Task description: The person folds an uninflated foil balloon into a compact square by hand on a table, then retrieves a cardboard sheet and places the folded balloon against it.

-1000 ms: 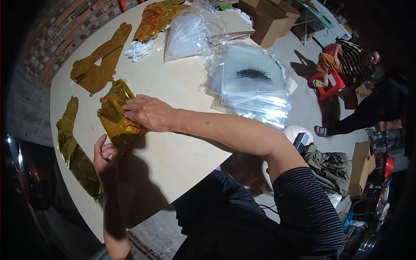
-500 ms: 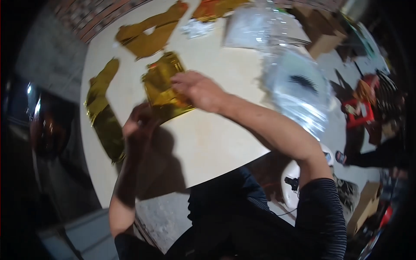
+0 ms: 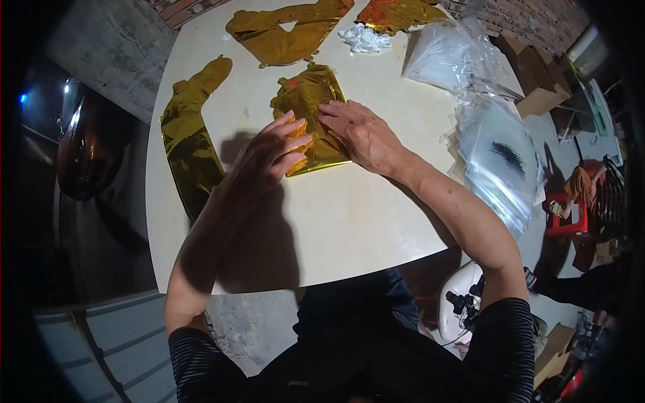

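Gold foil (image 3: 306, 102), glossy, creased, left hand (image 3: 269, 152) and right hand (image 3: 366, 138) spread upon it

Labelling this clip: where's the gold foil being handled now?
In the head view, that gold foil lies on the table, above and just left of centre, partly under the left hand and right hand.

A person (image 3: 579, 184) sits on what looks like a red stool (image 3: 579, 216).
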A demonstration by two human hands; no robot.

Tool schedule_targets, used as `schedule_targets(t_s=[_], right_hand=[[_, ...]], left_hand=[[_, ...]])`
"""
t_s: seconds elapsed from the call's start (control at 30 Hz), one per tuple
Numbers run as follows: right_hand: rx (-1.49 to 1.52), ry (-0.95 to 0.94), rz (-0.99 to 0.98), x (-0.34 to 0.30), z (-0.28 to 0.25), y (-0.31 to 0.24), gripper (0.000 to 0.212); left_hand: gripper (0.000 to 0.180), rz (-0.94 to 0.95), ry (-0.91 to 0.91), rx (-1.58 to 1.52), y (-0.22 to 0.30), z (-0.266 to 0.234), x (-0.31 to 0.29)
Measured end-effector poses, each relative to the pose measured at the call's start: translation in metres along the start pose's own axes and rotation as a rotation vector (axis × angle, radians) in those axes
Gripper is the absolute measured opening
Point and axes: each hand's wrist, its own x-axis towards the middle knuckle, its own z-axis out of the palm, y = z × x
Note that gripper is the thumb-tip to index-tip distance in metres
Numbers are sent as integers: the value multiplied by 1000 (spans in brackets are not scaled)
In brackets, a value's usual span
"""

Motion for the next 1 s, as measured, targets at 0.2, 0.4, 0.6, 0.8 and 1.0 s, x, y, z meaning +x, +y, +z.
schedule_targets(t_s=[0.2,0.4,0.6,0.8,1.0], right_hand=[[143,3,13,4,-9,8,33],[767,249,552,-4,-36,10,30],[870,-99,927,-23,-71,-20,29],[880,-212,976,-21,-71,-36,33],[732,-152,948,-22,-73,-46,34]], left_hand=[[42,50,12,34,-2,5,1],[40,49,30,-7,-4,7,-4],[42,72,57,19,-4,7,-3],[42,66,55,4,-2,8,-1],[41,56,52,-24,-3,10,-1]])
